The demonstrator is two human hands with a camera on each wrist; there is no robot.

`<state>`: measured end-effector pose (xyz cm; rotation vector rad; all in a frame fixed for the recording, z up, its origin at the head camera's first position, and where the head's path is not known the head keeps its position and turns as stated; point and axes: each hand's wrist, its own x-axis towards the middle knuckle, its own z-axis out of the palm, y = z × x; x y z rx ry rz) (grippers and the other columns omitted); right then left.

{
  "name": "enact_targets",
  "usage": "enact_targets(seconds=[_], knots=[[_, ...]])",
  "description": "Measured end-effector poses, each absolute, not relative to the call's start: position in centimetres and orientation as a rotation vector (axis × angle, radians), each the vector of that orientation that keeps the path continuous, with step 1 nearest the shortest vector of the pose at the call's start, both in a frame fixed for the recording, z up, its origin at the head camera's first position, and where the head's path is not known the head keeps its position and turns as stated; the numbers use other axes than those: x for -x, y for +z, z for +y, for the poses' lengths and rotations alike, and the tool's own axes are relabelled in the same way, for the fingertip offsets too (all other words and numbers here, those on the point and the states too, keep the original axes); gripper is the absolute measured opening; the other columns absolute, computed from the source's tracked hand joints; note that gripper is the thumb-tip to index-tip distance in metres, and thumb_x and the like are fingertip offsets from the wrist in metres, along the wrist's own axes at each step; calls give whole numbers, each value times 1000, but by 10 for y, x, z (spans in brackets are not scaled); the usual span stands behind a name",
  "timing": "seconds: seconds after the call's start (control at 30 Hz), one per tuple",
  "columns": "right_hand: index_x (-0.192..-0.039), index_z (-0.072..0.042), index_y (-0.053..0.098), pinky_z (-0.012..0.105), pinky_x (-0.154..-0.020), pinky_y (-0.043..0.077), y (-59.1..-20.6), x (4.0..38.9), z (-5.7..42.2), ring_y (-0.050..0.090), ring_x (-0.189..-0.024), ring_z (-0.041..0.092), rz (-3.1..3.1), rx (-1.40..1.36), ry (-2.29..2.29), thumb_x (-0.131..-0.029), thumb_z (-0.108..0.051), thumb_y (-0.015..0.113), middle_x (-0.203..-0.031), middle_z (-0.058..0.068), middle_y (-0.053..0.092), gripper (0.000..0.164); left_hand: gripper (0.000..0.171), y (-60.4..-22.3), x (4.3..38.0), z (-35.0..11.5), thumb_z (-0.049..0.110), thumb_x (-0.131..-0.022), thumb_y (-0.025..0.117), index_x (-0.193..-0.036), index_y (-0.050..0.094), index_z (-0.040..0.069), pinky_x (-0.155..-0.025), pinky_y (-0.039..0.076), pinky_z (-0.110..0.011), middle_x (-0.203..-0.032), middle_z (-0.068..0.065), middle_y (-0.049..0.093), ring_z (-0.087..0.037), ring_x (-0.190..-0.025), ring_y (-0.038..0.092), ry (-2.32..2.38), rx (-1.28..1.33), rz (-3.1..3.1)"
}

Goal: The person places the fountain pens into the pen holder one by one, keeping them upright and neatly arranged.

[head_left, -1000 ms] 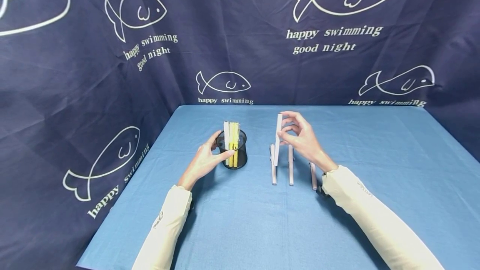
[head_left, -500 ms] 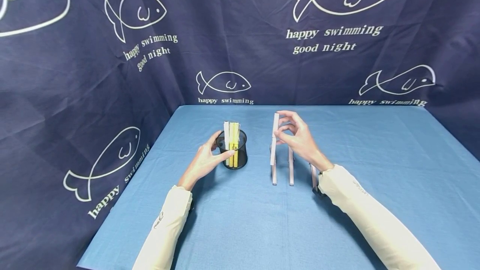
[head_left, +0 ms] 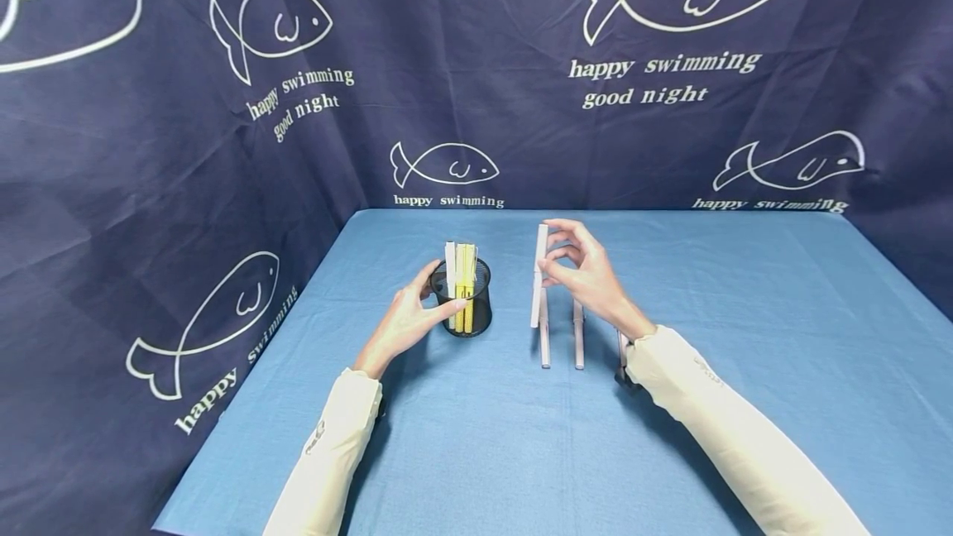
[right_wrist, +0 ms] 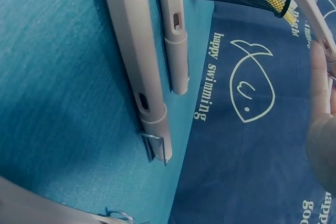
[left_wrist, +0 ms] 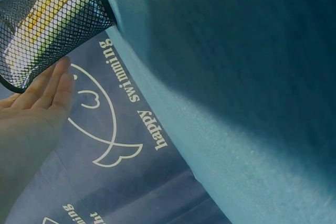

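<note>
My left hand [head_left: 408, 321] holds a black mesh pen holder [head_left: 482, 319], thumb across the near side and fingers on its left. Inside stand yellow pens [head_left: 465, 267] and a white one [head_left: 450, 259]. To the right of the holder, my right hand [head_left: 590, 278] pinches a pale pink pen [head_left: 536, 300] between thumb and fingers, tilted and raised above the table. Three similar pens lie below: the left pen [head_left: 545, 347], the middle pen [head_left: 578, 344] and the right pen [head_left: 623, 344], partly hidden by my wrist. A wire clip shows on one lying pen [right_wrist: 137, 51] in the right wrist view.
A blue cloth [head_left: 476, 453] covers the table. Behind it and to the left hangs a dark blue curtain [head_left: 536, 155] with white fish drawings and lettering, close to the table's far edge.
My right hand has moved a little to the left with the pale pink pen, towards the pen holder. My left hand and the holder have stayed in place.
</note>
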<state>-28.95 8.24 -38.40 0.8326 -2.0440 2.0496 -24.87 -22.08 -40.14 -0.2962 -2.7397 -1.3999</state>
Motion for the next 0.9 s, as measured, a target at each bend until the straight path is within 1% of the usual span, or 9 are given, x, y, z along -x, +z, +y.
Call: enact_targets(seconds=[0.13,0.4,0.7,0.9], knots=[[-146,3,47,41,-69,61,-382,290,80,64,-94,20,-2050,-829,2043,-94,9,68,-117,18,53,56,92,-401,249,-221,48,-89,79,-161,35,13,-105,44,-54,-148,-19,54,-34,-129,57,-1405,304,-2733],[-147,4,46,39,-69,61,-380,291,74,64,-92,16,-2065,-836,2024,-95,10,66,-118,19,53,56,91,-402,249,-221,45,-90,80,-162,34,12,-109,41,-55,-151,-19,51,-36,-134,53,-1448,301,-2729],[-147,3,46,41,-70,61,-378,295,67,64,-93,22,-2059,-853,2020,-95,10,66,-118,20,53,56,91,-402,249,-222,46,-89,80,-162,35,14,-106,43,-54,-149,-19,53,-35,-133,54,-1436,296,-2735],[-146,4,46,43,-70,61,-374,295,61,65,-92,21,-2051,-883,2017,-95,12,65,-116,22,52,56,92,-403,250,-222,46,-89,81,-162,35,13,-107,43,-54,-150,-18,52,-35,-134,54,-1442,295,-2730]])
